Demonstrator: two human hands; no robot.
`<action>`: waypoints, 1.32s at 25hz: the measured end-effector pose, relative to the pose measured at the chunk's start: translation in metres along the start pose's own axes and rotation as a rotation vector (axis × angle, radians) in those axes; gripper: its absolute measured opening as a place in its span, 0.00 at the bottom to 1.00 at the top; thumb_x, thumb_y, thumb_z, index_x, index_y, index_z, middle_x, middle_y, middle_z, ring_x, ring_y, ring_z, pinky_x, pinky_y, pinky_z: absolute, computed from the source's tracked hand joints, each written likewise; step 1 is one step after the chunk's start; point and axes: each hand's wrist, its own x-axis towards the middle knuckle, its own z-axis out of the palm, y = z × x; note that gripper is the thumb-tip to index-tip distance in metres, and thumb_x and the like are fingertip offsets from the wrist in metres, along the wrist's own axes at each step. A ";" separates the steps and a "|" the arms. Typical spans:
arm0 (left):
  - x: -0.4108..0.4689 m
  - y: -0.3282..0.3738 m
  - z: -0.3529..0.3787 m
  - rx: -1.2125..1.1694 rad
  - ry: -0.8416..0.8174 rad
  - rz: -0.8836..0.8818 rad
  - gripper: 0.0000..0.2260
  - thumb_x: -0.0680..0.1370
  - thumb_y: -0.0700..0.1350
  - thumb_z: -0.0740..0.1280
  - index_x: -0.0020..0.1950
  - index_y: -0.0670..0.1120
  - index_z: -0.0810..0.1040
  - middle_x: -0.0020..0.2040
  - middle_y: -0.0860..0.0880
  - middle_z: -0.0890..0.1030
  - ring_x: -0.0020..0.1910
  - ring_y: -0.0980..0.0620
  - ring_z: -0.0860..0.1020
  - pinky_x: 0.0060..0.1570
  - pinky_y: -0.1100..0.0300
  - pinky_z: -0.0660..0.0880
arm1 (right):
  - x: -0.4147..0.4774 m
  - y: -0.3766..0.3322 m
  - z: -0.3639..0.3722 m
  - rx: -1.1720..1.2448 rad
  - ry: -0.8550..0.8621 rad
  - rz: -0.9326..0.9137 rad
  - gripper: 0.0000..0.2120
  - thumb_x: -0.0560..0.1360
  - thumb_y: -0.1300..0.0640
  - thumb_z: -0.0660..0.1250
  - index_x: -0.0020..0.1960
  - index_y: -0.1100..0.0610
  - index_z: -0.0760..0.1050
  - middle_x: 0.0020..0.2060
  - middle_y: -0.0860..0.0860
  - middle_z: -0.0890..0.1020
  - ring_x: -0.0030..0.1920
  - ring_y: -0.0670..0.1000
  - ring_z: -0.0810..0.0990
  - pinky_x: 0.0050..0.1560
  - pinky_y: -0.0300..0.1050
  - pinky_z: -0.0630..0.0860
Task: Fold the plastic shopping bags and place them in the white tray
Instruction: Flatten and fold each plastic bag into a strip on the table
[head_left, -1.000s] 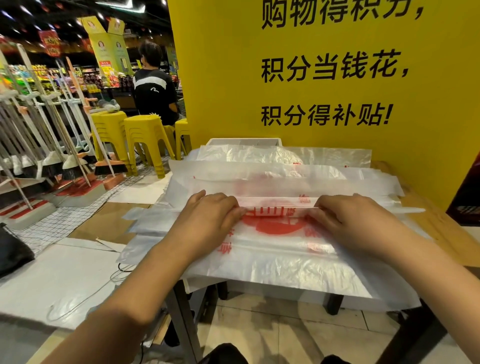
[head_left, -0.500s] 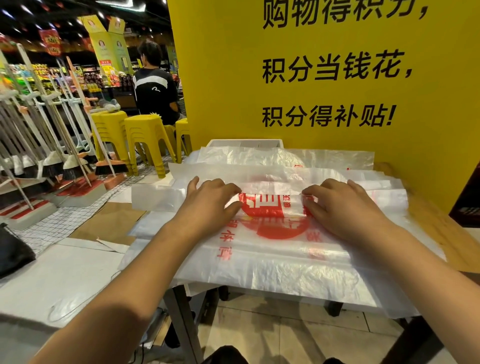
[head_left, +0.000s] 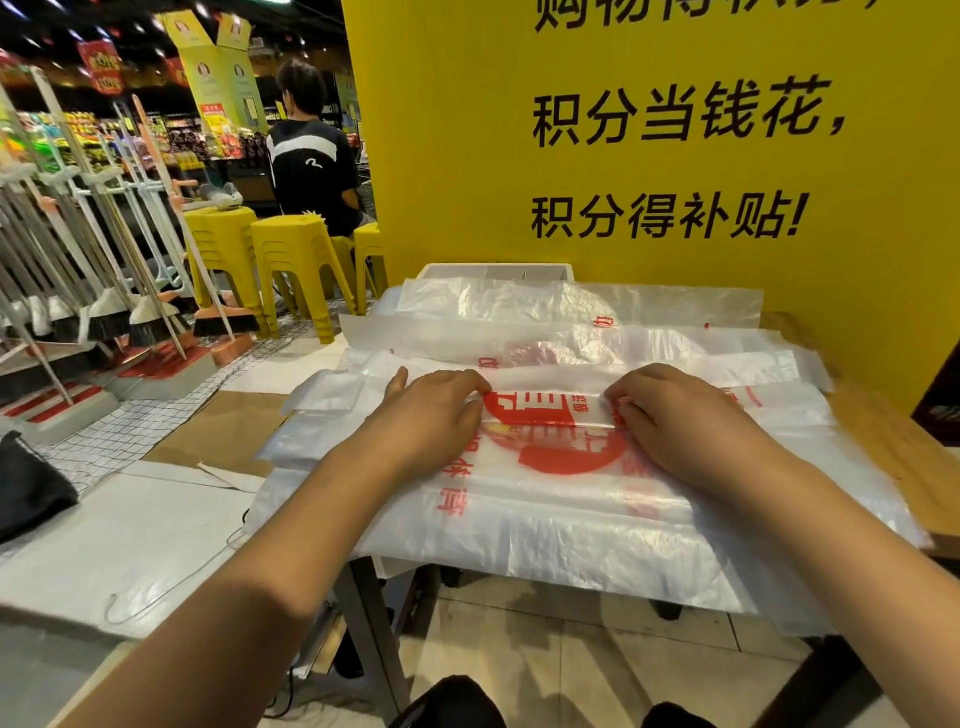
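The film is thin and likely slippery, and the top bag (head_left: 545, 410) lies on a loose stack of bags (head_left: 571, 525) that overhangs the near edge of the worktop (head_left: 893, 441). If the hands push sideways along the fold rather than straight down, the sheets beneath could slide with it. That would skew the crease or pull the pile off the edge. Trapped air may also make the narrow folded band spring open once it is let go. The white tray (head_left: 498, 271) sits at the far side against the yellow wall (head_left: 467, 156), partly hidden behind more bags, so carrying the folded piece there could drag loose sheets along.

The left hand (head_left: 431, 415) lies palm down, left of the red print (head_left: 566, 452), its fingers (head_left: 462, 382) curled and pinching the folded band against the thumb. The right hand (head_left: 675, 421) mirrors it on the right, fingers bent onto the same band and gripping its edge.
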 end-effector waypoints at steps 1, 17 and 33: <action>-0.002 -0.002 0.000 0.021 -0.028 -0.020 0.17 0.85 0.55 0.51 0.73 0.60 0.67 0.76 0.54 0.68 0.76 0.52 0.62 0.77 0.42 0.43 | -0.002 0.002 0.001 0.038 -0.007 0.005 0.13 0.82 0.53 0.59 0.63 0.46 0.77 0.62 0.47 0.77 0.60 0.54 0.77 0.61 0.51 0.73; -0.011 -0.004 0.006 0.048 -0.200 -0.019 0.23 0.84 0.61 0.44 0.80 0.65 0.46 0.82 0.54 0.43 0.80 0.51 0.40 0.77 0.46 0.36 | -0.016 0.019 -0.002 0.015 -0.224 0.084 0.23 0.84 0.42 0.47 0.78 0.40 0.57 0.80 0.44 0.56 0.79 0.47 0.53 0.78 0.50 0.46; -0.016 -0.003 0.018 0.051 0.135 0.056 0.36 0.72 0.72 0.45 0.74 0.58 0.69 0.74 0.52 0.67 0.76 0.53 0.59 0.77 0.45 0.38 | -0.046 0.015 -0.038 -0.221 -0.059 -0.008 0.34 0.81 0.38 0.53 0.81 0.47 0.43 0.80 0.46 0.53 0.79 0.48 0.52 0.77 0.48 0.49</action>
